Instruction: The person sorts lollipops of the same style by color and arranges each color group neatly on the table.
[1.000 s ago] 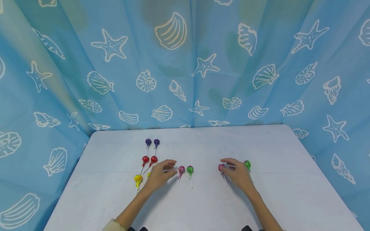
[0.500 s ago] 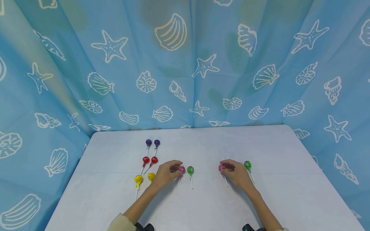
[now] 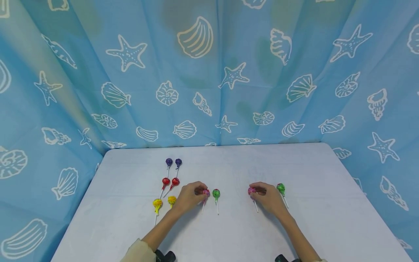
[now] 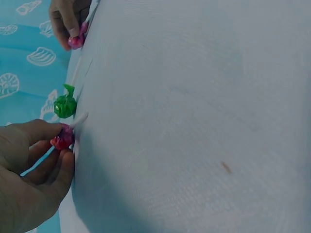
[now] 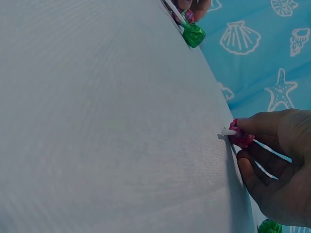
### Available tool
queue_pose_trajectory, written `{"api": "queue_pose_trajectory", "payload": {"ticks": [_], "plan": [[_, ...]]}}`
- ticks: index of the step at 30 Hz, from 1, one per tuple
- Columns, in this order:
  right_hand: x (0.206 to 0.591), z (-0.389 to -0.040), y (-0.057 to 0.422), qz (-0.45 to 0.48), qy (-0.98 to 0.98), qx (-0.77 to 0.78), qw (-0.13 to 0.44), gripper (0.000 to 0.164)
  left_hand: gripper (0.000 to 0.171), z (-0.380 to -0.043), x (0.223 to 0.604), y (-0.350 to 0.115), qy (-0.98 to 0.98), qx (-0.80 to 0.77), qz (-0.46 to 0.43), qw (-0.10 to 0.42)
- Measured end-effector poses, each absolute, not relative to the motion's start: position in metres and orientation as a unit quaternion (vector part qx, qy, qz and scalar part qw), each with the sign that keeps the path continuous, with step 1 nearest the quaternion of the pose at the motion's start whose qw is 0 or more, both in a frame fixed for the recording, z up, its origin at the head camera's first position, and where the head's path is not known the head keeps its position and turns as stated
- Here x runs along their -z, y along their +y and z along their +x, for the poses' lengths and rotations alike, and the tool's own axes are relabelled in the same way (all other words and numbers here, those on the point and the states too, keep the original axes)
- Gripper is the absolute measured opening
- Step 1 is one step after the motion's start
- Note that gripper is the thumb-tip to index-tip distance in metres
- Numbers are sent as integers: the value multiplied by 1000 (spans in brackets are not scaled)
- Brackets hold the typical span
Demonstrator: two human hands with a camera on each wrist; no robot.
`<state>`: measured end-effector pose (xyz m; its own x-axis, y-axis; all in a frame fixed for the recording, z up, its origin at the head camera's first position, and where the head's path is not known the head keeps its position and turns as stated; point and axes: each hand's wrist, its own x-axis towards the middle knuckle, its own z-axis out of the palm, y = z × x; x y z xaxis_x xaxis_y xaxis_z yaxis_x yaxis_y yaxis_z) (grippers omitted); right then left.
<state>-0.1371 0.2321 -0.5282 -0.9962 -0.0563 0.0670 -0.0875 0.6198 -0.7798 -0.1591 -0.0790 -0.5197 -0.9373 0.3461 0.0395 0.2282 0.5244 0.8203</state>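
My left hand [image 3: 189, 198] pinches the head of a pink lollipop [image 4: 63, 138] between thumb and fingers; its white stick points toward the near side. Just right of it lies a green lollipop [image 3: 216, 194], apart from the hand. Farther right, my right hand [image 3: 269, 197] pinches a second pink lollipop [image 5: 241, 135] by its wrapped head. Both pink lollipops are at table level, their heads partly covered by the fingers. Another green lollipop [image 3: 280, 188] lies beside the right hand, on its outer side.
Left of the left hand, paired lollipops lie in rows: purple [image 3: 168, 162], red [image 3: 166, 182] and yellow [image 3: 158, 204]. One yellow stick is hidden by the left arm. A white-covered table [image 3: 229, 236] carries everything, with a blue seashell-print curtain [image 3: 209, 72] behind and beside it.
The left hand has moved right from beside the pink lollipop and now pinches its head, uncovering a yellow lollipop. The right hand has closed its fingers on its pink lollipop, staying nearly in place.
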Motion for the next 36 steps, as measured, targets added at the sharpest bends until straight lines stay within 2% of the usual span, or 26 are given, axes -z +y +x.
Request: {"api": "queue_pose_trajectory", "payload": {"ticks": [6, 12, 20, 36], "plan": [[530, -138, 234, 41, -899, -435, 15, 28, 25, -163, 519, -76, 874, -453, 159, 76], [531, -139, 234, 40, -899, -435, 13, 28, 21, -168, 515, -77, 872, -458, 155, 73], [531, -139, 234, 39, -899, -436, 16, 28, 24, -179, 504, -80, 872, -471, 116, 69], [531, -139, 234, 41, -899, -436, 17, 27, 24, -224, 488, -90, 885, -462, 50, 25]]}}
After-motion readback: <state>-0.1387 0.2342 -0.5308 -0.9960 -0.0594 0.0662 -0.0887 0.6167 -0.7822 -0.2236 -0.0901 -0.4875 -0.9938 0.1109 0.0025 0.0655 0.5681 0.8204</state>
